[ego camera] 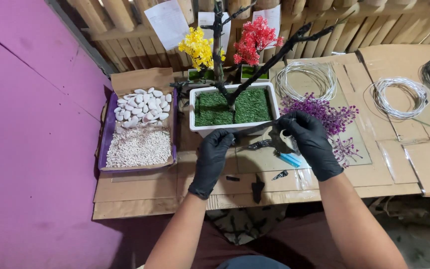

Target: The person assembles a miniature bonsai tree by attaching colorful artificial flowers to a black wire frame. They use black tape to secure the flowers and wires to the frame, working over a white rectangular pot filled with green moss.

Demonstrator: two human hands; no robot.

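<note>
On the cardboard-covered counter (pixel 140 192), a box (pixel 136 122) holds smooth white pebbles above coarse pale gravel. The left hand (pixel 212 157), in a matte black glove, reaches up with its grip pinched shut on one end of a thin black strip (pixel 255 129), just before the white planter (pixel 232 107) of green turf. The right hand (pixel 308 139), curled, clamps the strip's other end, beside fuzzy purple sprigs (pixel 327 117) and shiny wire coils (pixel 399 97).
</note>
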